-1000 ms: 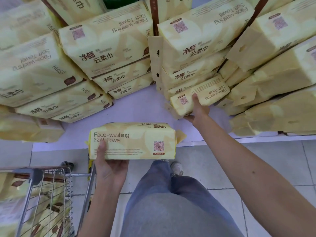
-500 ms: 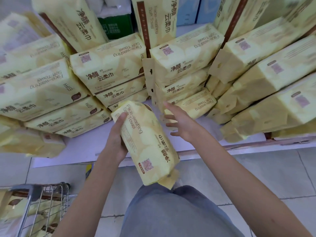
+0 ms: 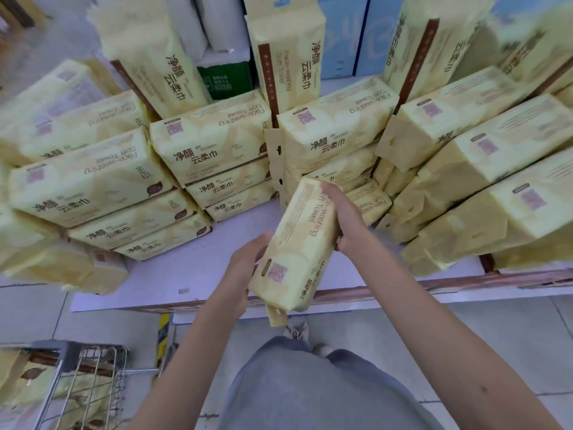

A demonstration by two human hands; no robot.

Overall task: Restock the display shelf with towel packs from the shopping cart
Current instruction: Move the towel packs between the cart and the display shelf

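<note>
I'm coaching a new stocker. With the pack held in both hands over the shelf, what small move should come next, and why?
Probably level the towel pack and ease it forward onto the low pack just beyond it. The left hand and right hand both hold it tilted above the shelf, and that spot looks lower than the stacks beside it.

We see a bright, evenly lit scene under soft, diffuse light, with a cool violet cast on the shelf board point(image 3: 198, 274). Shadows are faint, mere thin dark gaps under the stacked packs point(image 3: 217, 144). The wrappers carry a mild sheen. The wide lens bows the stacks outward, and the far-left packs point(image 3: 18, 237) and shopping cart point(image 3: 90, 367) smear into blur; print on the held pack point(image 3: 294, 243) stays readable.
</note>
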